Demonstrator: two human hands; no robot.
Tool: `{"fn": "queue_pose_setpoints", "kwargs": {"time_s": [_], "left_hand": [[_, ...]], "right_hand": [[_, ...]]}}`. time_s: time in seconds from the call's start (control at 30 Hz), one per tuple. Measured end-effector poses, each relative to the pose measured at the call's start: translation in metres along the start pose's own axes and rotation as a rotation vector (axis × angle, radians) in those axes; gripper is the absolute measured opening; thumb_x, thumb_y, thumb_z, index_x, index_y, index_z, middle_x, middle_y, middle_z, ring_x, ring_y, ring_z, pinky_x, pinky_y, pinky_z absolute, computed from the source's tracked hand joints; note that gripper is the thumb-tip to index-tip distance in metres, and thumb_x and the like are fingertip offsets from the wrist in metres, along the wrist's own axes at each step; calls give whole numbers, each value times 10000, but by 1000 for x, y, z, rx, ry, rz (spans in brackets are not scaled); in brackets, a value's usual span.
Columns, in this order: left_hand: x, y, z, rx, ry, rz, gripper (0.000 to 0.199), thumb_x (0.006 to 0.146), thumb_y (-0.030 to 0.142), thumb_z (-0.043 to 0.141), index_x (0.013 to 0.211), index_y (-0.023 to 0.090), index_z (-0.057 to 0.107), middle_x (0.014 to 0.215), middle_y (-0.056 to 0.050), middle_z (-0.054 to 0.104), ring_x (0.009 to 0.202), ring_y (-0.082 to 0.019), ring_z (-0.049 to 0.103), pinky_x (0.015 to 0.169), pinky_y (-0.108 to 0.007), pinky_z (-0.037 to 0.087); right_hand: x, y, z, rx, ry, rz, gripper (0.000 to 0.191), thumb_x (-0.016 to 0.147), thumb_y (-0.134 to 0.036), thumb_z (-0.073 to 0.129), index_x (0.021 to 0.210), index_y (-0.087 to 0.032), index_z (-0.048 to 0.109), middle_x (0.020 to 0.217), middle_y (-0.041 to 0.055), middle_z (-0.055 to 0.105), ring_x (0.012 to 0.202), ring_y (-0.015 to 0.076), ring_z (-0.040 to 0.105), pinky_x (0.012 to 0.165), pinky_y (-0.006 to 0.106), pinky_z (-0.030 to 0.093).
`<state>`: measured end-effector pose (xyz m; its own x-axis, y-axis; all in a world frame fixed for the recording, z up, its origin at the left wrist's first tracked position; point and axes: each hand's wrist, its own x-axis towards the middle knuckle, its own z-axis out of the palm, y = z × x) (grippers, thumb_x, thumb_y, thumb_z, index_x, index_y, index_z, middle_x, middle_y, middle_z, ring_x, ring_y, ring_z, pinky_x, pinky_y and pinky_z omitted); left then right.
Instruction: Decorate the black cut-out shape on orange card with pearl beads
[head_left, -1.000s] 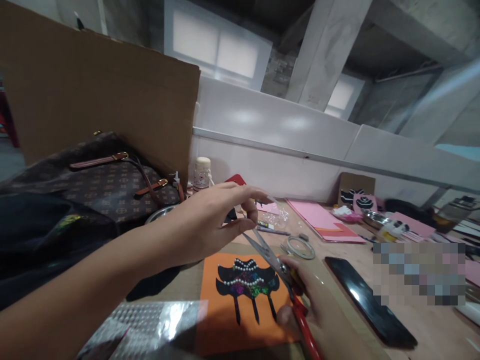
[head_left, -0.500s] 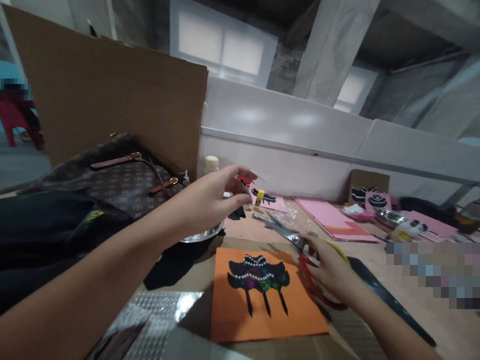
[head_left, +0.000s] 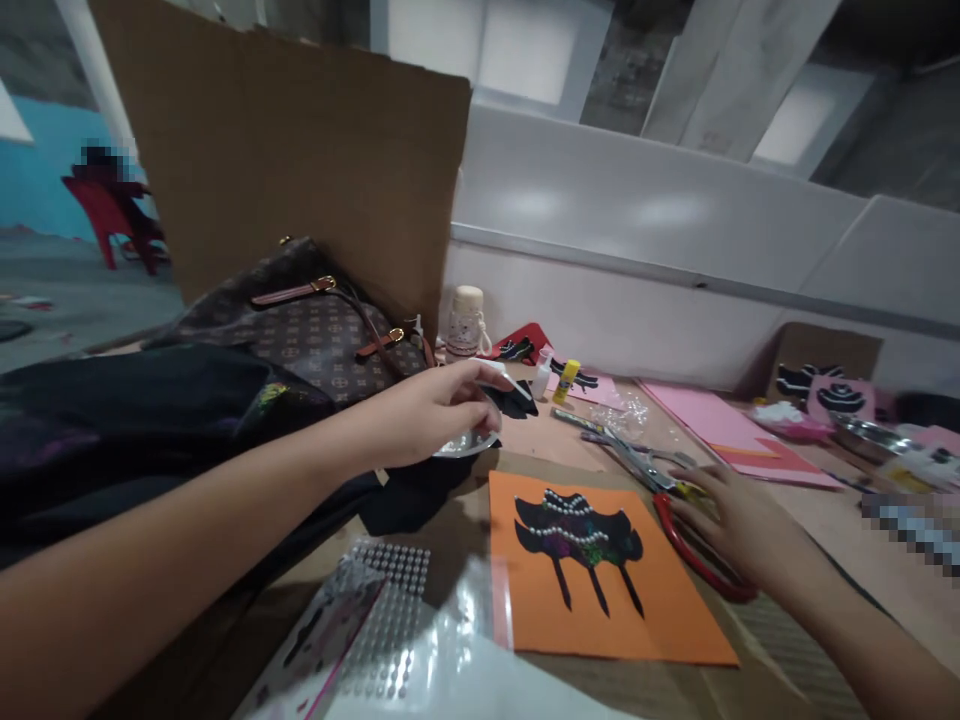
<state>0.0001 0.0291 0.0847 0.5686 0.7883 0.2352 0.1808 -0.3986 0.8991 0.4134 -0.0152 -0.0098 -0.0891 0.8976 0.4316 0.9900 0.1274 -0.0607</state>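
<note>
My left hand (head_left: 439, 412) reaches over a metal bowl (head_left: 469, 442), thumb and index finger apart. A thin white stick-like thing (head_left: 517, 384) shows by its fingertips; I see no firm grip on it. My right hand (head_left: 739, 520) lies at the handles of red-handled scissors (head_left: 694, 550), fingers spread and touching them. The blades point away to the left. Between my hands lies an orange sheet (head_left: 525, 625) bearing a black pagoda-like cutout (head_left: 577, 530) with rows of white beads. A sheet of stick-on pearls (head_left: 397, 610) lies left of it.
A monogram handbag (head_left: 300, 335) and dark cloth (head_left: 150, 420) lie at left before upright cardboard (head_left: 300, 170). Farther back stand a bottle (head_left: 466, 325) and yellow glue stick (head_left: 568, 381). Pink sheets (head_left: 697, 420) and a steel bowl (head_left: 870, 437) lie at right.
The view has swung left and down, bringing more of the pearl sheet into sight. My left hand has lowered toward the bowl. My right fingers have drawn back slightly along the scissors.
</note>
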Motion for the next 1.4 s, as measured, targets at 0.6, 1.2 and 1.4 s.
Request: {"fn": "queue_pose_setpoints", "kwargs": {"time_s": [0.6,1.2,1.4], "left_hand": [[-4,0,5,-142,-289,-74,263,913,187,507,1172,186,556,736,28,602,749,-137,607,739,-261,486],[9,-23,-33,474,275,114,347,880,306,589,1208,192,580,1107,-66,702,989,-212,673,860,-322,505],[18,-66,-75,794,404,-180,735,852,478,617,1450,144,352,1202,-130,685,1069,-312,663,856,-359,488]], "right_hand": [[39,-186,-52,149,445,-1147,230,949,-75,543,1141,-124,661,917,74,743,910,207,654,818,362,547],[24,-179,-26,368,256,-1010,229,941,-97,494,1113,-156,634,985,111,746,914,217,684,780,390,591],[-13,-190,-16,465,-269,-821,205,913,-81,505,1061,-183,604,1263,139,692,1194,237,637,1108,523,439]]}}
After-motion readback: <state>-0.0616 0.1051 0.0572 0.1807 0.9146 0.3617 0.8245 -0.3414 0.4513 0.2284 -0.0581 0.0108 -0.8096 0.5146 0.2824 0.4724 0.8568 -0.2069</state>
